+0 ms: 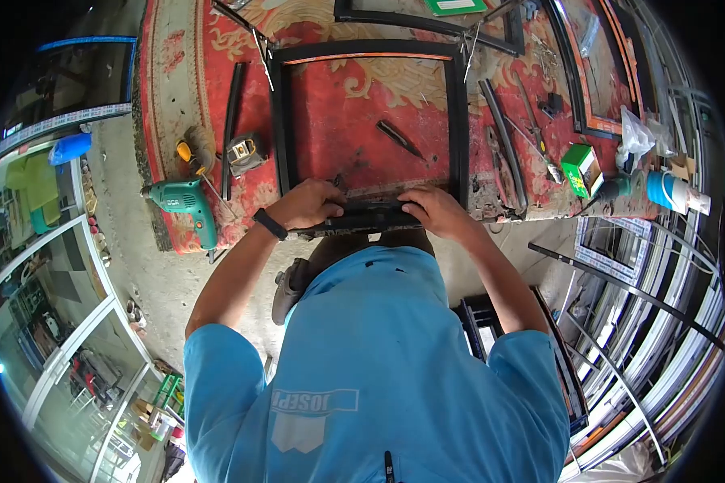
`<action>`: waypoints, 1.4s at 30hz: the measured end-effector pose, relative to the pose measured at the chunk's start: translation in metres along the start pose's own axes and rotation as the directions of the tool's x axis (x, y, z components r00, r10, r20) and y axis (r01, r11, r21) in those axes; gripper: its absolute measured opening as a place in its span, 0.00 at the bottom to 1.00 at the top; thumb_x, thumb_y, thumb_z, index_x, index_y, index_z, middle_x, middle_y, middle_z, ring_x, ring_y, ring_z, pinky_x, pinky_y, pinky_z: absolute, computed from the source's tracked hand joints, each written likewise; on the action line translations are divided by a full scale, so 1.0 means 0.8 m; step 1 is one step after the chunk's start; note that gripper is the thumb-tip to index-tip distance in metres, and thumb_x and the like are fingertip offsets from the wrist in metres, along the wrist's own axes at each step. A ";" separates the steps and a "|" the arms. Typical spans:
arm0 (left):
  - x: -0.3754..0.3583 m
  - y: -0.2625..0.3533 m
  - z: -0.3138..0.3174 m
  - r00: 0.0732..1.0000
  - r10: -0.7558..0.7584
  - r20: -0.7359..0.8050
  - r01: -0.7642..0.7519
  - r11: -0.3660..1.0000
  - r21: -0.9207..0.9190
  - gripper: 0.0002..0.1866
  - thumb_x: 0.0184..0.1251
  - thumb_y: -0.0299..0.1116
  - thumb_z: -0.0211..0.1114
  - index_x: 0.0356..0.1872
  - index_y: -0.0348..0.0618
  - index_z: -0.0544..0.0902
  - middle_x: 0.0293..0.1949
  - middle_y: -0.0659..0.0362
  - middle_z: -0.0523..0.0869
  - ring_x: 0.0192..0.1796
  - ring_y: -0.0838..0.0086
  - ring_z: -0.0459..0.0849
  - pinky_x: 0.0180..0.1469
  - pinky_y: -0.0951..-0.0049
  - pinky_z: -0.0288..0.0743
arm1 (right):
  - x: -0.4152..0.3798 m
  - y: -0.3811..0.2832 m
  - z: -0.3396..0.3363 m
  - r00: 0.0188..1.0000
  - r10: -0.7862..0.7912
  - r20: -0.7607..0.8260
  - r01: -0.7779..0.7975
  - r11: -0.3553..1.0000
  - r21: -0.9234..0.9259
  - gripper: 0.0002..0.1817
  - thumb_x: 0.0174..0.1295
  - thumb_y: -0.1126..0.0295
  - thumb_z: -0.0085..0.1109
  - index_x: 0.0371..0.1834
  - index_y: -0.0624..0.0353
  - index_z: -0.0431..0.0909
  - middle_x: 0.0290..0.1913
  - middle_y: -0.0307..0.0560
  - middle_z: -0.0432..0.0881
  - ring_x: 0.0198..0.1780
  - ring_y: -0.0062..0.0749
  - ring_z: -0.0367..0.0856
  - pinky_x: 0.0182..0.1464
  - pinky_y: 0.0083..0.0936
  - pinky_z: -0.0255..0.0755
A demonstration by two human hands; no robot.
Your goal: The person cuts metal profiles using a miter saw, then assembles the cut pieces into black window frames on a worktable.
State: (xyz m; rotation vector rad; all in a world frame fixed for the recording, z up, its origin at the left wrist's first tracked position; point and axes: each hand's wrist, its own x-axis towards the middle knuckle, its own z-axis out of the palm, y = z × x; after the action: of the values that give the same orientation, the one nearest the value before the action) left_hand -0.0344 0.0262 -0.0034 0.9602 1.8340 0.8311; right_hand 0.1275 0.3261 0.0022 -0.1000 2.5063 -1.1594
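A black rectangular window frame (459, 133) lies on the red patterned carpet of the bench, its near side in front of my body. My left hand (304, 204), with a dark band at the wrist, is closed over the left part of the near black bar (370, 219). My right hand (438, 211) grips the same bar farther right, fingers curled over it. Inside the frame, on the carpet, lies a dark pointed tool (399, 139). Beyond the hands, the frame's far side (362, 50) shows an orange strip.
Left of the frame are a green drill (187, 208), a tape measure (245, 153), a yellow-handled screwdriver (188, 154) and a black strip (233, 129). To the right lie pliers (503, 161), a green box (582, 171) and another frame (576, 72). Metal profiles (644, 346) are stacked beside the bench.
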 end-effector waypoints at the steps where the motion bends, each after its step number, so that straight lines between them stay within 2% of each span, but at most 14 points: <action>1: 0.002 0.002 -0.004 1.000 -0.014 0.025 0.014 1.000 -0.010 0.13 0.66 0.31 0.75 0.48 0.37 0.90 0.41 0.46 0.91 0.46 0.55 0.91 0.50 0.60 0.82 | 0.000 0.001 0.002 1.000 -0.001 -0.010 0.001 1.000 -0.003 0.14 0.74 0.64 0.62 0.55 0.60 0.85 0.53 0.56 0.88 0.58 0.56 0.84 0.59 0.46 0.78; 4: 0.014 0.007 -0.017 0.986 -0.113 0.121 0.123 0.989 -0.079 0.15 0.61 0.33 0.77 0.46 0.37 0.91 0.40 0.47 0.92 0.45 0.54 0.92 0.51 0.58 0.83 | 0.002 0.003 0.003 1.000 -0.004 -0.002 0.004 1.000 -0.021 0.13 0.74 0.64 0.62 0.54 0.59 0.85 0.51 0.55 0.87 0.57 0.55 0.84 0.59 0.46 0.78; 7: 0.021 0.005 -0.013 0.976 -0.147 0.158 0.149 0.989 -0.003 0.13 0.61 0.31 0.79 0.44 0.36 0.90 0.38 0.49 0.91 0.41 0.60 0.91 0.45 0.61 0.83 | 0.001 0.002 0.000 0.999 -0.008 0.037 0.010 0.998 -0.060 0.13 0.72 0.65 0.63 0.54 0.59 0.85 0.50 0.54 0.86 0.57 0.55 0.83 0.60 0.46 0.77; 13: 0.019 -0.002 -0.016 0.977 -0.069 0.202 0.090 0.991 -0.095 0.14 0.62 0.30 0.77 0.47 0.35 0.89 0.39 0.48 0.91 0.41 0.60 0.91 0.45 0.62 0.84 | -0.007 0.002 0.003 1.000 -0.013 0.001 0.013 0.992 -0.125 0.12 0.72 0.64 0.64 0.53 0.58 0.85 0.52 0.53 0.85 0.58 0.53 0.82 0.60 0.46 0.77; 16: 0.021 -0.004 -0.017 0.976 0.023 0.217 -0.005 0.997 -0.082 0.15 0.62 0.28 0.75 0.49 0.36 0.89 0.39 0.47 0.91 0.41 0.58 0.91 0.46 0.62 0.84 | -0.003 0.004 0.005 0.999 0.009 0.038 -0.002 0.984 -0.177 0.12 0.72 0.62 0.64 0.51 0.56 0.85 0.51 0.51 0.85 0.58 0.51 0.82 0.60 0.46 0.77; 18: 0.021 0.001 -0.018 0.979 0.070 0.189 -0.083 0.995 0.060 0.14 0.62 0.27 0.74 0.49 0.36 0.89 0.38 0.47 0.90 0.41 0.57 0.91 0.45 0.61 0.84 | 0.003 0.003 0.004 0.992 0.040 0.120 -0.011 0.972 -0.234 0.12 0.72 0.61 0.63 0.50 0.56 0.85 0.51 0.50 0.85 0.58 0.51 0.82 0.59 0.45 0.77; 19: 0.021 0.004 -0.020 0.979 0.095 0.179 -0.120 0.984 0.132 0.14 0.62 0.26 0.73 0.49 0.36 0.89 0.38 0.47 0.90 0.41 0.57 0.91 0.45 0.61 0.84 | 0.002 0.003 0.005 0.997 0.011 0.071 0.006 0.971 -0.240 0.12 0.72 0.61 0.63 0.50 0.56 0.85 0.51 0.49 0.85 0.57 0.51 0.82 0.59 0.45 0.77; 22: 0.021 0.014 -0.026 0.984 0.098 0.146 -0.111 0.990 0.083 0.14 0.61 0.26 0.72 0.48 0.36 0.89 0.37 0.47 0.90 0.39 0.55 0.90 0.43 0.61 0.83 | -0.003 0.002 0.009 0.999 -0.040 -0.027 0.032 0.970 -0.243 0.11 0.72 0.61 0.63 0.50 0.55 0.85 0.49 0.49 0.85 0.56 0.51 0.83 0.57 0.45 0.78; 31: 0.025 -0.007 -0.020 0.966 -0.006 0.260 0.026 0.997 -0.076 0.13 0.64 0.27 0.75 0.49 0.37 0.90 0.35 0.51 0.91 0.39 0.65 0.91 0.43 0.64 0.83 | -0.006 0.003 0.003 0.999 -0.047 0.018 0.050 0.976 -0.213 0.10 0.70 0.63 0.65 0.48 0.55 0.84 0.47 0.49 0.85 0.54 0.51 0.84 0.56 0.45 0.79; 33: 0.025 -0.002 -0.021 0.953 -0.111 0.281 0.137 0.988 -0.075 0.14 0.65 0.29 0.75 0.50 0.36 0.90 0.39 0.49 0.93 0.43 0.63 0.92 0.47 0.64 0.84 | -0.007 -0.002 0.000 0.999 -0.049 0.023 0.053 0.977 -0.206 0.10 0.70 0.63 0.66 0.47 0.56 0.84 0.47 0.49 0.85 0.53 0.51 0.84 0.56 0.45 0.79; 34: 0.024 0.000 -0.023 0.943 -0.164 0.290 0.193 0.979 -0.072 0.15 0.65 0.30 0.75 0.51 0.36 0.90 0.41 0.48 0.93 0.44 0.62 0.92 0.50 0.64 0.84 | -0.009 -0.004 0.001 0.999 -0.048 -0.004 0.046 0.979 -0.197 0.11 0.69 0.62 0.66 0.48 0.56 0.84 0.47 0.49 0.85 0.53 0.51 0.84 0.56 0.45 0.79; 36: 0.012 -0.006 -0.021 0.957 -0.123 0.264 0.155 0.982 -0.104 0.15 0.66 0.27 0.74 0.53 0.37 0.90 0.42 0.50 0.92 0.47 0.65 0.91 0.50 0.65 0.83 | -0.017 -0.006 0.006 0.997 -0.038 -0.060 0.027 0.983 -0.179 0.13 0.69 0.62 0.67 0.50 0.57 0.85 0.46 0.49 0.85 0.53 0.51 0.83 0.56 0.44 0.79; 40: -0.009 -0.008 -0.003 0.960 -0.164 0.227 0.215 0.951 -0.222 0.13 0.67 0.23 0.73 0.52 0.36 0.90 0.44 0.50 0.91 0.49 0.66 0.89 0.51 0.64 0.82 | -0.035 -0.014 0.012 0.996 -0.065 -0.056 0.056 0.986 -0.159 0.21 0.68 0.60 0.68 0.60 0.56 0.82 0.50 0.48 0.84 0.56 0.49 0.81 0.56 0.44 0.78; 42: -0.009 -0.009 0.001 0.976 -0.092 0.195 0.133 0.969 -0.207 0.12 0.66 0.23 0.74 0.50 0.36 0.91 0.41 0.50 0.90 0.46 0.64 0.89 0.49 0.64 0.81 | -0.042 -0.021 0.011 0.995 -0.093 -0.039 0.085 0.980 -0.178 0.25 0.67 0.59 0.69 0.65 0.56 0.80 0.53 0.47 0.83 0.58 0.47 0.79 0.57 0.44 0.78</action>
State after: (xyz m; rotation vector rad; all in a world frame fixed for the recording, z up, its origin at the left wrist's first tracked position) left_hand -0.0333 0.0167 -0.0067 0.7580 1.5855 0.8259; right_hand 0.1603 0.3158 0.0196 -0.2372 2.6669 -0.9809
